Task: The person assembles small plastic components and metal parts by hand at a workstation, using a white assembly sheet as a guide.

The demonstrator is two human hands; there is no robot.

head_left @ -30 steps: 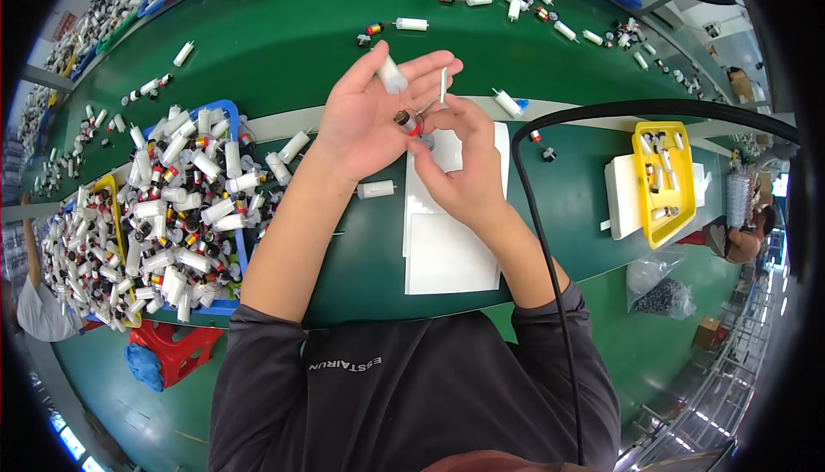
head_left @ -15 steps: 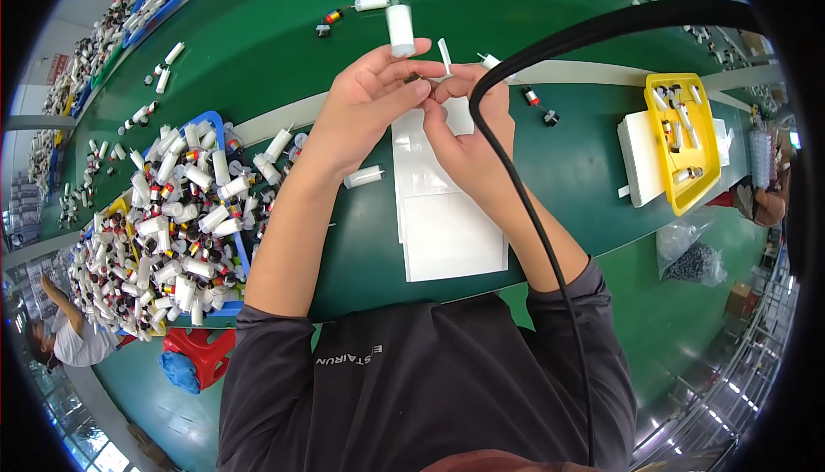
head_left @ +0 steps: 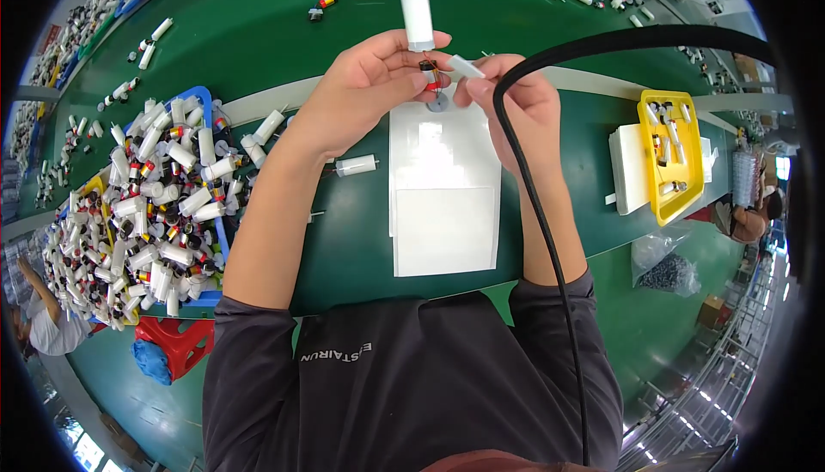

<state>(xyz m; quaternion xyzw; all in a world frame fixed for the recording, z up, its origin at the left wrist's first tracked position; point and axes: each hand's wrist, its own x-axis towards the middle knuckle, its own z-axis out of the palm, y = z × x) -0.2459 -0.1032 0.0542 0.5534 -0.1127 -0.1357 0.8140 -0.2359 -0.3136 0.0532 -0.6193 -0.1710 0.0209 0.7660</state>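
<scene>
A blue bundle (head_left: 151, 362) is seen against a red stool (head_left: 161, 329); a clear bag (head_left: 656, 254) is set on the green floor (head_left: 644, 328).

Your bare left forearm (head_left: 271, 223) and right forearm (head_left: 559, 223) reach outward from your dark grey, half-sleeved cloth shirt (head_left: 438, 386). Beyond its chest, left of its middle, your left hand (head_left: 369, 85) curls, thumb drawn toward the fingers. Right of its middle, your right hand (head_left: 533, 115) pinches, its partly hidden fingers seemingly bent.
</scene>
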